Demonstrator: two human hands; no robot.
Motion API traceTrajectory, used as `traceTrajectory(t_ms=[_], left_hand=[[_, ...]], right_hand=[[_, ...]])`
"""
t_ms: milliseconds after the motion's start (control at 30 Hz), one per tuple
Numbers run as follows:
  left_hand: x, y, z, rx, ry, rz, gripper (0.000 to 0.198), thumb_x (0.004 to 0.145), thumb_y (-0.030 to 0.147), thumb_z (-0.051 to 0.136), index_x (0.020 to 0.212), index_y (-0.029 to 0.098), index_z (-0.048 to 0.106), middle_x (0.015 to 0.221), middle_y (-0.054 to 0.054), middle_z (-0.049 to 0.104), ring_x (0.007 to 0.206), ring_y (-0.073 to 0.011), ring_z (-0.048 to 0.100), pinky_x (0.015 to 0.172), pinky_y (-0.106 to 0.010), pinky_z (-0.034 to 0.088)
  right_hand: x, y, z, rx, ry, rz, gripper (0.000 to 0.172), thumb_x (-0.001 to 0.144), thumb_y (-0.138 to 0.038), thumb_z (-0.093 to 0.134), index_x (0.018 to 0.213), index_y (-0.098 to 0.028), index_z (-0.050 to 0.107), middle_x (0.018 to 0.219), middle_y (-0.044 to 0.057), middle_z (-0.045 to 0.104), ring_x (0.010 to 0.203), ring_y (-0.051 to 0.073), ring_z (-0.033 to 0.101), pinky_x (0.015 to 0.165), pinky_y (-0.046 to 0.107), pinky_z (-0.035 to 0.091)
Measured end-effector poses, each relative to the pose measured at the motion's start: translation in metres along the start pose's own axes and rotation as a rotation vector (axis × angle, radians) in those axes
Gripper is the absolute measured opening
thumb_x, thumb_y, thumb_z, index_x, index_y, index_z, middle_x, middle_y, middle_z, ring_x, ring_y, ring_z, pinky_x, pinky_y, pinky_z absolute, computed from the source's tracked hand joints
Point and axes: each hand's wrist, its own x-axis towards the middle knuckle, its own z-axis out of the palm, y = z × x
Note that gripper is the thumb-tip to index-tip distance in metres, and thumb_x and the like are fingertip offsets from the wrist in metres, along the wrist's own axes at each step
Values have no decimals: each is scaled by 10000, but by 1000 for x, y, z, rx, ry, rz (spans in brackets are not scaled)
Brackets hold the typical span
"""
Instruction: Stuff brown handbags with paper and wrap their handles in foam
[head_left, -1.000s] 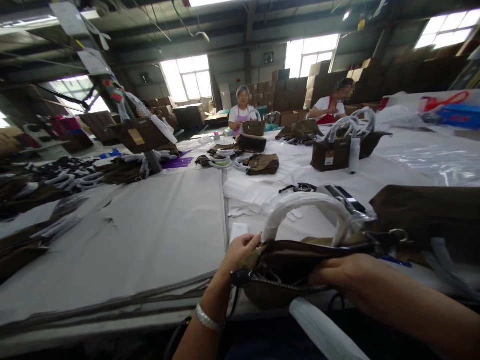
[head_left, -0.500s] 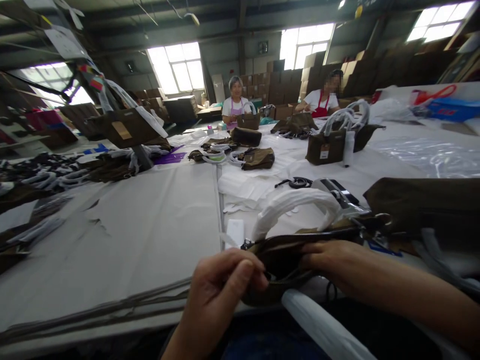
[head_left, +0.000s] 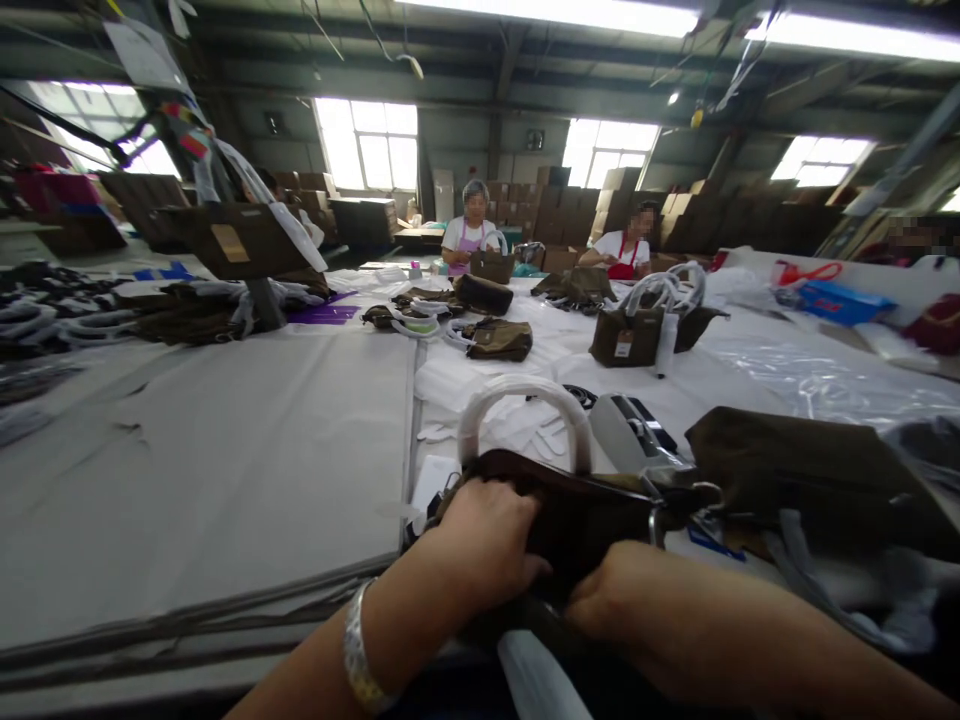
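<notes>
A dark olive handbag (head_left: 581, 510) stands at the table's front edge with its mouth open toward me. Its far handle (head_left: 525, 385), wrapped in white, arches upright, while the near wrapped handle (head_left: 540, 680) hangs down toward my lap. My left hand (head_left: 487, 535), below a silvery bracelet, reaches into the left of the opening. Its fingers are curled on the bag, with the tips hidden inside. My right hand (head_left: 619, 595) is closed at the near rim, right of the left hand, its fingertips out of sight against the bag.
Another olive bag (head_left: 795, 475) lies at right. A grey device (head_left: 630, 430) and a white rectangular object (head_left: 433, 485) sit behind the handbag. Farther back are a tagged bag (head_left: 630, 335), a blue package (head_left: 844, 300) and two people at work. A bag (head_left: 240, 240) hangs on a post at left.
My left hand has moved from the bag's near left rim into its opening. The right hand has drawn back to the near rim. The far handle stands more upright, and the view has tilted up.
</notes>
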Motion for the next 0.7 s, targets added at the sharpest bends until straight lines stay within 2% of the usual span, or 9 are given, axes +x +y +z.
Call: traceTrajectory(t_ms=[67, 133, 200, 300, 367, 467, 567, 633, 700], left_hand=[[9, -7, 4, 50, 84, -18, 766, 689, 423, 820, 1361, 143, 582, 1298, -210, 643, 1189, -410, 604, 1026, -519, 486], [17, -13, 6, 88, 138, -10, 834, 646, 412, 850, 1378, 141, 558, 1379, -207, 588, 1274, -402, 544, 1104, -501, 424], [19, -16, 4, 93, 168, -5, 646, 723, 362, 802, 1301, 147, 609, 1298, -180, 648, 1211, -371, 597, 1071, -478, 455], [6, -12, -2, -11, 178, 26, 208, 919, 291, 607, 1092, 222, 700, 1031, -69, 758, 952, -268, 719, 836, -353, 558], [-10, -3, 0, -88, 224, 28, 228, 987, 338, 511, 984, 257, 724, 894, -28, 773, 835, -238, 739, 711, -307, 550], [-34, 13, 18, -177, 530, 10, 300, 1021, 366, 435, 1009, 244, 709, 876, -29, 775, 813, -230, 740, 692, -316, 542], [-48, 18, 46, -217, 839, 93, 335, 1024, 375, 429, 1209, 180, 629, 1056, -75, 762, 960, -238, 720, 892, -384, 528], [-51, 15, 60, -207, 918, 150, 386, 1029, 382, 401, 1260, 143, 597, 1005, -95, 761, 909, -237, 716, 896, -407, 512], [-47, 13, 71, -225, 973, 278, 403, 1035, 363, 334, 1159, 130, 638, 799, -76, 738, 693, -204, 678, 705, -367, 497]], right_hand=[[0, -11, 2, -54, -76, 9, 307, 702, -46, 530, 894, -170, 734, 779, 49, 751, 627, 177, 670, 475, 244, 347], [0, -17, 4, -52, -57, -22, 305, 714, -31, 524, 912, -159, 719, 811, 55, 753, 640, 169, 670, 486, 238, 338], [-1, -16, 4, 59, 5, -24, 234, 805, -76, 537, 926, -177, 709, 854, 42, 752, 681, 154, 673, 537, 219, 379], [-2, -4, 1, 247, 110, 36, 165, 945, -301, 564, 970, -220, 706, 948, 22, 740, 814, 164, 676, 686, 227, 448], [-2, 8, -4, 270, 160, 67, 244, 967, -409, 554, 1014, -216, 696, 969, 35, 722, 847, 176, 662, 737, 252, 451], [4, 25, -15, 319, 157, 63, 422, 1020, -507, 412, 1059, -183, 680, 927, 55, 700, 806, 175, 639, 736, 271, 456], [14, 37, -27, 425, 164, 32, 434, 1044, -477, 356, 1136, -187, 664, 1049, 57, 705, 970, 190, 643, 885, 285, 464], [24, 40, -31, 411, 148, 34, 335, 1022, -373, 433, 1216, -201, 646, 1150, 55, 696, 1070, 201, 632, 946, 290, 453], [36, 41, -30, 324, 51, 31, 342, 974, -270, 493, 1285, -220, 627, 1196, 57, 692, 1078, 215, 640, 925, 302, 473]])
